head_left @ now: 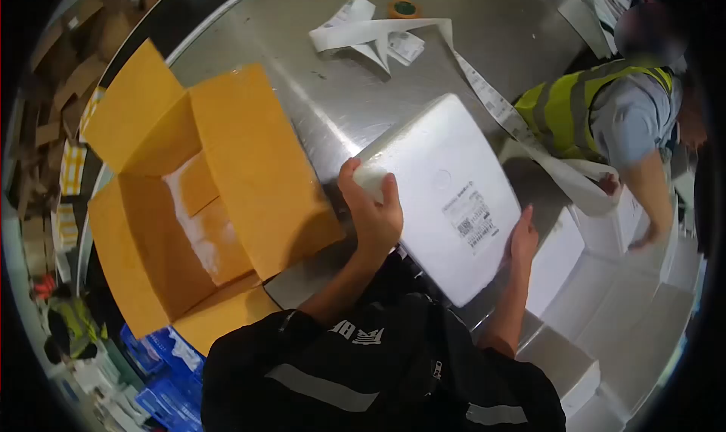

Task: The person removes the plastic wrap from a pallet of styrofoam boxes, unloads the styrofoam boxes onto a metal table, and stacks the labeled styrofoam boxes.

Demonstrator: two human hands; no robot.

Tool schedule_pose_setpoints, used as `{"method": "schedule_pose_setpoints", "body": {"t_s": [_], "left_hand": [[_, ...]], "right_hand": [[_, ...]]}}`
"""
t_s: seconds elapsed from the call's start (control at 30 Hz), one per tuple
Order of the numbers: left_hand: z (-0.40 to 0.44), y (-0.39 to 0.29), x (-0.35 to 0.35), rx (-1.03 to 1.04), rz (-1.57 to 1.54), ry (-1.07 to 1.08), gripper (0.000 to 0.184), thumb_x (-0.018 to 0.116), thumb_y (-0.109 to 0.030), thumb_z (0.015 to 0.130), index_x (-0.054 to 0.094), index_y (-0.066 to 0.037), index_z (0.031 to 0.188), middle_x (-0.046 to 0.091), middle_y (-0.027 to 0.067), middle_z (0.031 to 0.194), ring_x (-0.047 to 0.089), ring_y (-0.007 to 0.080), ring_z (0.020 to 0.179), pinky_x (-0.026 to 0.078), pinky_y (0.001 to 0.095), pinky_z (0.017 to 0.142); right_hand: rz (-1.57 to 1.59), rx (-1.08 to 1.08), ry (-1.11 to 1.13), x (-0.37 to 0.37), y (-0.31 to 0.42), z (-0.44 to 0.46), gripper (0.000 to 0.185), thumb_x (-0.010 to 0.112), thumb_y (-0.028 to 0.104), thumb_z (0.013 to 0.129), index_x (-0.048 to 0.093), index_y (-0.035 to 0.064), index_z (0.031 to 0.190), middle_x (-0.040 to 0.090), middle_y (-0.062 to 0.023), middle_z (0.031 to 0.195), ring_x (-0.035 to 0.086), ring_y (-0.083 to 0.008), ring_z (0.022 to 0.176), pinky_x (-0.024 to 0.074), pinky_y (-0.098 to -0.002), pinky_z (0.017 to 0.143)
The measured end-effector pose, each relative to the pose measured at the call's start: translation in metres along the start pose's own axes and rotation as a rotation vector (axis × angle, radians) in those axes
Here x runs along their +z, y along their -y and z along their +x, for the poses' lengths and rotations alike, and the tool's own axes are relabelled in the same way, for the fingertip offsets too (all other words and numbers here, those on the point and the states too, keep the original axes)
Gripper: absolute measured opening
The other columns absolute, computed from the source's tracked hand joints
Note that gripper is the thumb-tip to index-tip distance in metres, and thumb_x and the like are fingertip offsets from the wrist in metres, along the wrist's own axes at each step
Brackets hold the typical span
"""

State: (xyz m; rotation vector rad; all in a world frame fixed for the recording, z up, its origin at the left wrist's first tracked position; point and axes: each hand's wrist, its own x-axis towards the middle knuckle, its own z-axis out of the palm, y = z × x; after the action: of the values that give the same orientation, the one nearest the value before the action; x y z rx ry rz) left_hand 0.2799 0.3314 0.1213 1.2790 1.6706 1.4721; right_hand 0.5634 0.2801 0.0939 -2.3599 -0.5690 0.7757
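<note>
A white foam box (446, 175) with a printed label (470, 219) on its upper face is held tilted in front of me, between both hands. My left hand (373, 211) grips its left edge, thumb and fingers apart around the side. On the opposite edge, my right hand (523, 239) presses with its fingers along the side. To the left stands an open yellow-brown cardboard carton (261, 167), flaps spread outward. Whitish patches show on its inner surface, and nothing is seen packed inside.
A strip of white labels (491, 95) trails across the metal table (302, 76) near a tape roll (404, 8). At the right, a co-worker in a yellow vest (563, 110) reaches over several white boxes (620, 296). Blue packages (170, 390) lie lower left.
</note>
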Motion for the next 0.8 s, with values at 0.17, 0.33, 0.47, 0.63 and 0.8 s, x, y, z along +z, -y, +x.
{"method": "schedule_pose_setpoints", "body": {"t_s": [0.17, 0.33, 0.47, 0.63, 0.8], "left_hand": [[-0.036, 0.047, 0.030, 0.019, 0.480, -0.209, 0.057, 0.061, -0.007, 0.085, 0.033, 0.003, 0.134, 0.036, 0.0279, 0.133, 0.048, 0.0265, 0.105, 0.041, 0.0353, 0.091], [-0.043, -0.106, -0.088, 0.248, 0.487, 0.203, 0.069, 0.069, -0.019, 0.078, 0.036, -0.006, 0.137, 0.022, 0.0385, 0.139, 0.029, 0.0510, 0.128, 0.033, 0.0499, 0.102], [-0.090, -0.099, -0.180, -0.075, 1.002, 0.080, 0.082, 0.073, -0.021, 0.073, 0.031, -0.016, 0.143, 0.029, 0.0349, 0.138, 0.035, 0.0483, 0.125, 0.040, 0.0457, 0.097], [-0.205, -0.117, -0.144, -0.517, 0.699, 0.149, 0.090, 0.076, -0.020, 0.070, 0.027, -0.015, 0.146, 0.043, 0.0285, 0.134, 0.045, 0.0445, 0.120, 0.044, 0.0424, 0.093], [-0.228, -0.110, -0.150, -0.281, 0.704, 0.025, 0.088, 0.074, -0.017, 0.071, 0.027, -0.015, 0.146, 0.051, 0.0269, 0.124, 0.054, 0.0431, 0.108, 0.047, 0.0433, 0.087]], "right_hand": [[0.033, -0.384, 0.105, -0.018, -0.029, 0.008, 0.066, 0.067, 0.029, 0.084, 0.037, -0.0058, 0.132, 0.052, -0.0243, 0.124, 0.054, -0.0277, 0.110, 0.0407, -0.0356, 0.096], [0.167, -0.521, 0.427, -0.017, -0.054, -0.059, 0.088, 0.068, 0.008, 0.080, 0.008, -0.0024, 0.144, 0.042, -0.0234, 0.134, 0.046, -0.0267, 0.120, 0.0360, -0.0346, 0.102], [0.382, -0.437, 0.604, 0.010, -0.024, -0.096, 0.087, 0.067, 0.004, 0.080, 0.007, -0.0037, 0.143, 0.039, -0.0220, 0.137, 0.041, -0.0253, 0.125, 0.0331, -0.0347, 0.104], [0.636, -0.623, 0.918, 0.078, -0.004, -0.091, 0.084, 0.068, 0.016, 0.083, 0.013, -0.0089, 0.141, 0.037, -0.0187, 0.140, 0.043, -0.0244, 0.123, 0.0297, -0.0343, 0.106], [0.974, -0.390, 1.026, 0.171, 0.092, -0.100, 0.063, 0.063, 0.020, 0.089, 0.030, -0.0012, 0.139, 0.056, -0.0161, 0.112, 0.061, -0.0212, 0.091, 0.0532, -0.0317, 0.073]]}}
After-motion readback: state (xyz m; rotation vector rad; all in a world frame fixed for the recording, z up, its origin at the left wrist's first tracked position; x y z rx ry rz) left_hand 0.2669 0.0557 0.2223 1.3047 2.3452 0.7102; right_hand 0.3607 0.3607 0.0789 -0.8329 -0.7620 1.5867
